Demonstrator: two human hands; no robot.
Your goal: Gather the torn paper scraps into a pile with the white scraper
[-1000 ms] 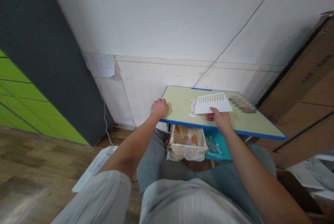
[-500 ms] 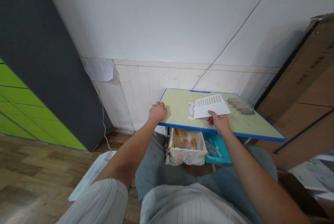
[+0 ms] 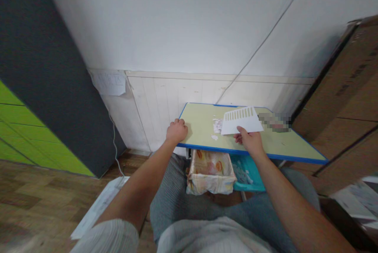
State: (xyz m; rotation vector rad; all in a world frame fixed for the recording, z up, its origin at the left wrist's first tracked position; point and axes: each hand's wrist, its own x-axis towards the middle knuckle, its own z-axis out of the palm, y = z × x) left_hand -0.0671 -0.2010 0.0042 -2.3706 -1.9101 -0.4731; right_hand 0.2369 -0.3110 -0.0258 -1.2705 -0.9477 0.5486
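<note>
Slotted white card (image 3: 244, 122), pinched in our right hand (image 3: 251, 141), is over the desk (image 3: 199, 121) beside paper scraps (image 3: 217, 125); our left hand (image 3: 177, 130) curls at the edge, grip unclear. Little has just shifted, so our hold seems steady.

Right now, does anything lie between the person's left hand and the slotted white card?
Yes: small pale pieces lie on the tabletop by the left edge of the white card, between it and the left hand. They look low, so a hand could probably pass above. Nothing taller is visible there.
</note>
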